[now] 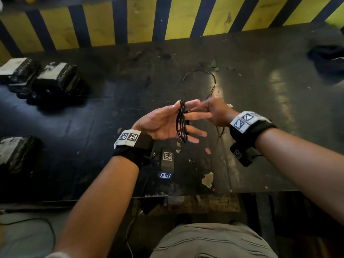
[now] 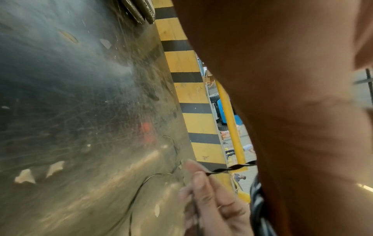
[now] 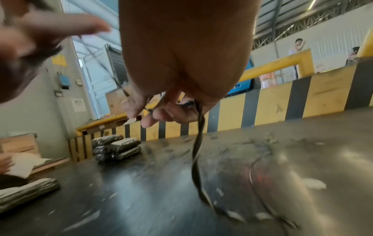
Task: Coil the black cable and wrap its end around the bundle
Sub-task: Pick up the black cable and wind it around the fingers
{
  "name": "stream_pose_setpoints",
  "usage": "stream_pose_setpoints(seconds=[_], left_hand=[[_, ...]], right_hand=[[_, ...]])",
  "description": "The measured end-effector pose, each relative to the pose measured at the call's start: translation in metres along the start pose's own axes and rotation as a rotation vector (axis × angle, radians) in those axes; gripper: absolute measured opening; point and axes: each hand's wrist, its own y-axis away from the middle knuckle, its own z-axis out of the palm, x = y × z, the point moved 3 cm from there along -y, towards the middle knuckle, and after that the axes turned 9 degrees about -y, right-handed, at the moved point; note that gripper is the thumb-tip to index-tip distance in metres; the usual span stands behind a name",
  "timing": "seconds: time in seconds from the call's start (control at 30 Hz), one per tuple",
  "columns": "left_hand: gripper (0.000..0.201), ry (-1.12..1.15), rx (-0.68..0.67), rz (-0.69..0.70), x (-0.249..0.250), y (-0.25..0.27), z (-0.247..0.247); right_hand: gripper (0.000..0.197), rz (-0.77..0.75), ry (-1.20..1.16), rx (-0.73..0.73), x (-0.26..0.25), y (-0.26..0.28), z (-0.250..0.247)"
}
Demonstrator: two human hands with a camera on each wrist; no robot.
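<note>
My left hand (image 1: 165,123) is held palm up above the dark table (image 1: 270,112), fingers straight and spread. Several loops of the black cable (image 1: 182,121) hang around those fingers as a coil. My right hand (image 1: 208,111) is just right of the left fingertips and pinches the twisted cable (image 2: 228,168) between thumb and fingers (image 2: 206,191). From the right hand (image 3: 161,111) the cable (image 3: 196,151) drops to the table. Its loose tail (image 1: 212,79) lies in a curve farther back. The cable's end is not visible.
Black wrapped packages sit at the left (image 1: 55,77) and near left edge (image 1: 14,153). A dark cloth (image 1: 327,56) lies at the back right. A yellow-and-black striped barrier (image 1: 167,19) runs behind the table. The table's front edge (image 1: 186,194) is close to my lap.
</note>
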Motion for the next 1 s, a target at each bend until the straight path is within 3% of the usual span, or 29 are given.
stream_pose_setpoints(seconds=[0.07, 0.17, 0.3, 0.5, 0.8, 1.0], left_hand=[[0.041, -0.023, 0.019, 0.035, 0.009, -0.001, 0.002], [0.043, -0.035, 0.092, 0.057, 0.016, -0.002, -0.002], [0.045, -0.038, 0.151, 0.076, 0.014, -0.002, -0.014], [0.048, 0.018, 0.317, 0.021, 0.001, 0.007, -0.038], [0.053, 0.044, 0.477, -0.092, -0.030, 0.022, -0.061], [0.065, -0.054, 0.532, -0.188, -0.050, 0.024, -0.061]], right_hand=[[0.038, 0.023, -0.083, 0.019, 0.004, 0.010, 0.014], [0.023, 0.058, -0.136, -0.027, 0.006, 0.023, 0.042], [0.022, -0.014, -0.186, -0.090, 0.007, 0.036, 0.077], [0.024, -0.010, -0.163, -0.110, -0.006, 0.045, 0.082], [0.028, 0.019, 0.214, -0.214, -0.025, 0.050, 0.069], [0.019, -0.033, 0.528, -0.276, -0.072, 0.037, 0.024]])
